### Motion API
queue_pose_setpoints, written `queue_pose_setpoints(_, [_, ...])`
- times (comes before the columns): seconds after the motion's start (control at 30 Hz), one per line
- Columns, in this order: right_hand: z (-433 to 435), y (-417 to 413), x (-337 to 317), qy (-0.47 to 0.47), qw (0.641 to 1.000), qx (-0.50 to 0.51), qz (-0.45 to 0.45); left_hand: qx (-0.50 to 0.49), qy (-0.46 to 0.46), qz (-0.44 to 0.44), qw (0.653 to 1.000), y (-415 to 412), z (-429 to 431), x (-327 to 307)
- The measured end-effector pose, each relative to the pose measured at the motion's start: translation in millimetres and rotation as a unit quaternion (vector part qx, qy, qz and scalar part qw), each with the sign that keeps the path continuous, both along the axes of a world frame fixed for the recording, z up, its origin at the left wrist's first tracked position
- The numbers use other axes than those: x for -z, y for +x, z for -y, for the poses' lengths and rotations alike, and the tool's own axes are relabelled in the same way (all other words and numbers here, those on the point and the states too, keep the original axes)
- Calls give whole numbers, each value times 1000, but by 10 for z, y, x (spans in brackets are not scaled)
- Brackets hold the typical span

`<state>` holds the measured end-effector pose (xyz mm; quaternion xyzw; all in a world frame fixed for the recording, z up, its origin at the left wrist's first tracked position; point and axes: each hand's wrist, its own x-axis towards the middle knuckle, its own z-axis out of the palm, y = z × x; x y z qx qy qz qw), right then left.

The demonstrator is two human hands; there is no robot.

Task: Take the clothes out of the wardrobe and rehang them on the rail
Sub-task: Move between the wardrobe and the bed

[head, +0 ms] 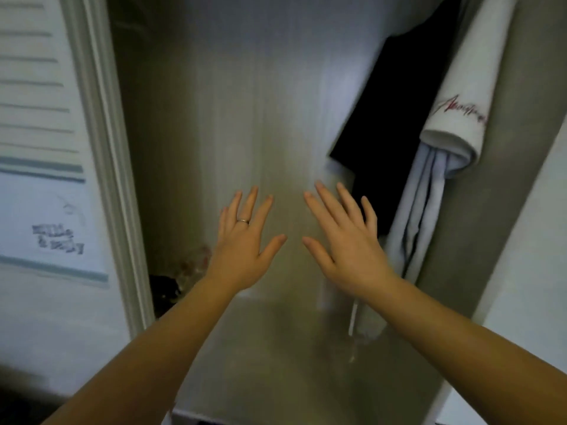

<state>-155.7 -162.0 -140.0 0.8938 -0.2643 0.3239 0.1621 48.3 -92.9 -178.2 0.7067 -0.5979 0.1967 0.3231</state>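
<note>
Two flat hands, left hand (245, 246), right hand (346, 250), fingers spread

Two hands: one left hand (242, 250), one right hand (349, 256). One ring (243, 221). Three garments: one black garment (395, 118), one white garment (466, 96) with red script, one pale blue garment (426, 204). One wardrobe (245, 102). One slatted door (36, 87).

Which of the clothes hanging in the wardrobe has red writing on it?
The white garment at the far right, with red script near its rolled hem; the black garment and the pale blue garment are plain.
</note>
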Motion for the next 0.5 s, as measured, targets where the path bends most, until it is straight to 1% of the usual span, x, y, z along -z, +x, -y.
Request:
queue_pose_setpoints(0.17, [319, 159, -790, -77, 995, 50, 49, 62, -67, 53, 994, 282, 803, -779])
queue_pose_setpoints(0.27, [459, 240, -1245, -123, 986, 92, 65, 98, -95, 65, 989, 356, 1238, -1232])
queue_pose_setpoints(0.4, [600, 331, -1806, -177, 972, 137, 70, 150, -128, 58, 979, 377, 1734, -1769])
queue_pose_setpoints(0.5, [697, 357, -2223, -210, 959, 177, 76, 187, -130, 45, 973, 330, 2027, -2148])
